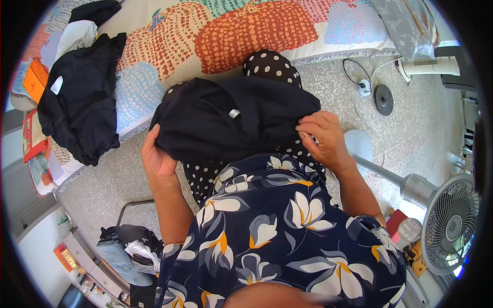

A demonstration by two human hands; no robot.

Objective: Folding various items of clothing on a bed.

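A black garment [265,111] with a small white label at its neckline lies spread across my lap, over polka-dot trousers [271,63]. At its left edge my left hand [158,154] has the cloth between thumb and fingers; those fingers are hidden underneath. My right hand [321,136] pinches the right edge of the same garment. Beyond my left hand, another black garment [83,100] with a white tag lies on the patterned bed cover [177,50].
An orange envelope [35,80] lies beside the far black garment. At right stand a pedestal fan [452,227] and a white power adapter [363,87] with cables on the speckled floor [327,82]. Behind my left elbow is a pile of clothes [131,246].
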